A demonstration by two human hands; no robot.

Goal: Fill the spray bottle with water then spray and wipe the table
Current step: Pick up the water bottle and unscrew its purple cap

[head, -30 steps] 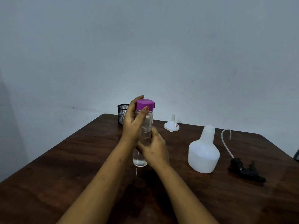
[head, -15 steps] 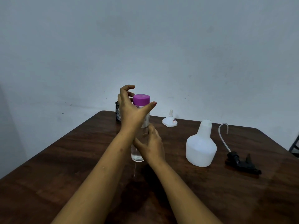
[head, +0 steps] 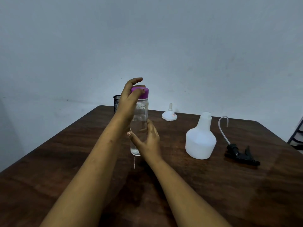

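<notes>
From my seat at the feed, the nearest things are two bare forearms reaching forward over the dark wooden table (head: 65, 161), which fills the lower half of the view. The right hand (head: 148, 141) sits low beside a clear water bottle (head: 140, 122), its fingers (head: 151, 126) spread fairly wide and curved around the lower body of the bottle; the thumb is stretched across the front, and I cannot tell whether the palm actually presses the plastic or only cups it. The bottle stands upright near the middle of the table, with water showing in it (the level is hard for me to read through the glare). Higher up, the left hand (head: 131, 97) is at the purple cap (head: 141, 92), thumb laid over the cap's front edge and the other fingers arched above its top, so that hand is closed on the cap. To the right and well apart from the hands stands the white spray bottle (head: 200, 140), upright, its neck open with no head on it. Further right, the black spray head (head: 241, 155) lies on its side on the table, its clear dip tube curling up and over like a hook. Behind the bottles, toward the far edge, a small white funnel (head: 169, 114) rests wide end down with its spout pointing up. At the far left edge, partly hidden by the left hand, stands a black mesh cup (head: 116, 102), against a plain pale wall.
</notes>
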